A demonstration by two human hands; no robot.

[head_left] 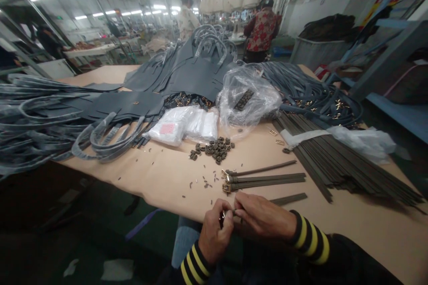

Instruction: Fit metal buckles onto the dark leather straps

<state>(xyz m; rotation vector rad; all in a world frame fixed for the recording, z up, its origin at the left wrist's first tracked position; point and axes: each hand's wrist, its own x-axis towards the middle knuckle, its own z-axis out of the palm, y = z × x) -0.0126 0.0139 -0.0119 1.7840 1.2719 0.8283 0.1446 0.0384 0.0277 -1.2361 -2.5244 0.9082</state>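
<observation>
My left hand (216, 230) pinches a small shiny metal buckle, largely covered by its fingers. My right hand (264, 217) is closed against it, fingertips gripping the end of a dark olive strap (289, 198) whose free length shows beyond the knuckles, lying on the table. Just past my hands lie several finished-looking straps (270, 181) with gold buckles (226, 182) at their left ends. A heap of small olive strap loops (217, 149) sits farther back, with tiny dark bits (206, 183) scattered nearer me.
A stack of olive straps (351, 164) covers the table's right side. White plastic packets (174, 127) and a clear bag (247, 98) stand mid-table. Dark blue bag pieces (187, 69) and wrapped handles (110, 142) pile at back and left. Two people stand beyond the table.
</observation>
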